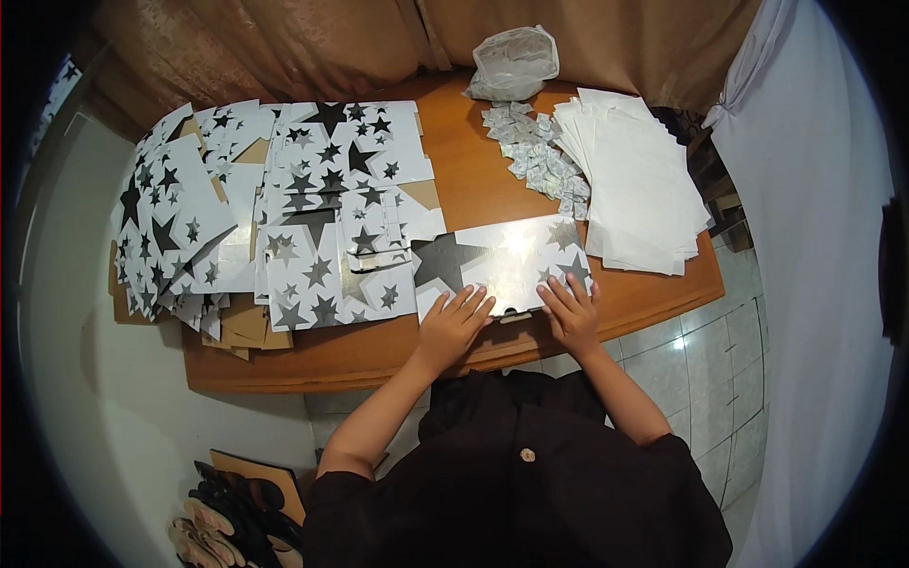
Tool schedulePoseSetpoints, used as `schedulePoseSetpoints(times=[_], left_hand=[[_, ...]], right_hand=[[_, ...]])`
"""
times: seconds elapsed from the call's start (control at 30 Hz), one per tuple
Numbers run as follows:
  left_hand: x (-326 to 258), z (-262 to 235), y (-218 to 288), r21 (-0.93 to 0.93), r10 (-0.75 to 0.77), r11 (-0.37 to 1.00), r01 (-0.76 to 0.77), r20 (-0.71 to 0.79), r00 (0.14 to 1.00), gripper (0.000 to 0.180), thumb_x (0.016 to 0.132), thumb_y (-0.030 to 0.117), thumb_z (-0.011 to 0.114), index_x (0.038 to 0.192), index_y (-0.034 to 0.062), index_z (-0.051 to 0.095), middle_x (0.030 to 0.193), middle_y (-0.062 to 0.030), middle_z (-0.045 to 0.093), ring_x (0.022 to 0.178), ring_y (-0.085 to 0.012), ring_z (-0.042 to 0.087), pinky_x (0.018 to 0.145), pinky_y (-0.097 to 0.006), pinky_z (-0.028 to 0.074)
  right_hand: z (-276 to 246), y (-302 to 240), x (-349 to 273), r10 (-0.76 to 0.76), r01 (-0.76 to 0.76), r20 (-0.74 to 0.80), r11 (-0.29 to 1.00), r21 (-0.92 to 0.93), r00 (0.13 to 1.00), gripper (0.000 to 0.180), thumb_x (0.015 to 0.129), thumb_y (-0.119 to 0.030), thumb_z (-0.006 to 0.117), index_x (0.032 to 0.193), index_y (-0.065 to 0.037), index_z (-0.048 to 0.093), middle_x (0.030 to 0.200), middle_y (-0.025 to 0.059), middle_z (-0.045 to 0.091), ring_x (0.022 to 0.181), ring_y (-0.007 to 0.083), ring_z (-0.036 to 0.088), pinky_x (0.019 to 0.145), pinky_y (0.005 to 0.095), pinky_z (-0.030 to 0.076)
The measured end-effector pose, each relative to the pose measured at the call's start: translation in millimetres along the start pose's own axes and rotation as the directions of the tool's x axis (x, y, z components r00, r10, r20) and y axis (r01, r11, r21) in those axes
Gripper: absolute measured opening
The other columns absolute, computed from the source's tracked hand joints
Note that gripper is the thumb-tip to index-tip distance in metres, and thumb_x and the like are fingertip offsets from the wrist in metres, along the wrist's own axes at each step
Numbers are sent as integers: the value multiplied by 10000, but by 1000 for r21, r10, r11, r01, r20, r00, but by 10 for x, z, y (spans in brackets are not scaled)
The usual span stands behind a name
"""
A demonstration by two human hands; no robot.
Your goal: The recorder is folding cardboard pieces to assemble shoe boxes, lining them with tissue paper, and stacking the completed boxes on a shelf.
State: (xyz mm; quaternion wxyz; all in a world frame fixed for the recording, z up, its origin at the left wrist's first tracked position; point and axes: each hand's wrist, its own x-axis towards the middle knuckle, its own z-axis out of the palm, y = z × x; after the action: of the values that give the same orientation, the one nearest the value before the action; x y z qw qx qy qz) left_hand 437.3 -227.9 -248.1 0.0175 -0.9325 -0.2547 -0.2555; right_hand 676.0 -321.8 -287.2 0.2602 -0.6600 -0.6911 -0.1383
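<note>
Box (521, 248), white with grey and black stars, lying flat on the table (459, 185) close to the front edge, long side running left to right. Shiny on top, with a pale glare over the middle and a small dark notch halfway along the near side.

Left hand (454, 327) laid palm down over the near left part of the box — fingers (466, 297) a little apart, tips resting on the top. Right hand (574, 317) in much the same pose over the near right part, fingers more widely fanned, tips by the dark star at that end. Hands apart from each other, with the notch between. Both grips open and loose, touching the box from above rather than clasping it — cannot tell how firmly, nor whether either thumb reaches under the near side.

Left of the box, a broad spread of star-printed cardboard (331, 156), overlapping in layers, with brown undersides showing in places; too close to the box to tell whether touching. Just right of the box, a stack of white paper (634, 180), sheets slightly askew. Beyond the box, a scatter of small pale packets (540, 156), and farther beyond it a whitish plastic bag (516, 64). Farthest beyond the box, a brown curtain (265, 47). On the near side of the box, a dark shirt (511, 502).
</note>
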Motion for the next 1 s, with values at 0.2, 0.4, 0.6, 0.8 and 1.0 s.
schedulePoseSetpoints(times=[0.2,0.4,0.6,0.8,1.0], left_hand=[[0,11,-6,-14,32,999,-32,45,998,399,828,336,615,1167,129,588,1198,-44,597,1107,-192,558,882,-394,445],[80,-135,-59,-147,19,989,5,163,987,390,832,331,612,1148,104,591,1188,-66,598,1110,-241,554,896,-417,437],[192,-101,-284,-183,235,961,-209,132,963,348,826,262,620,1126,87,593,1167,-82,604,1101,-289,557,889,-401,458],[249,-109,-323,-258,316,925,-277,122,941,314,825,211,614,1087,39,593,1141,-115,608,1082,-303,569,848,-369,483],[220,21,-382,-147,474,879,-454,165,865,317,801,198,601,1053,7,607,1138,-150,603,1080,-309,571,838,-360,484]], right_hand=[[41,52,-2,-71,61,-99,993,-101,993,344,875,-388,540,1184,-262,621,1248,-22,571,1238,197,426,1086,434,110],[-153,-49,65,-2,0,32,998,66,999,349,822,-354,620,1145,-225,639,1243,7,569,1207,213,444,1041,433,178],[-128,-141,98,85,-84,-29,996,30,996,276,821,-286,630,1079,-196,669,1185,23,605,1177,241,488,1040,471,209],[-121,-205,54,111,-110,-59,994,18,992,263,834,-248,610,1084,-186,665,1187,26,604,1191,242,481,1054,485,194],[-123,-238,75,121,-122,-36,992,-12,992,293,835,-262,597,1110,-177,653,1219,35,585,1220,249,459,1071,496,168]])
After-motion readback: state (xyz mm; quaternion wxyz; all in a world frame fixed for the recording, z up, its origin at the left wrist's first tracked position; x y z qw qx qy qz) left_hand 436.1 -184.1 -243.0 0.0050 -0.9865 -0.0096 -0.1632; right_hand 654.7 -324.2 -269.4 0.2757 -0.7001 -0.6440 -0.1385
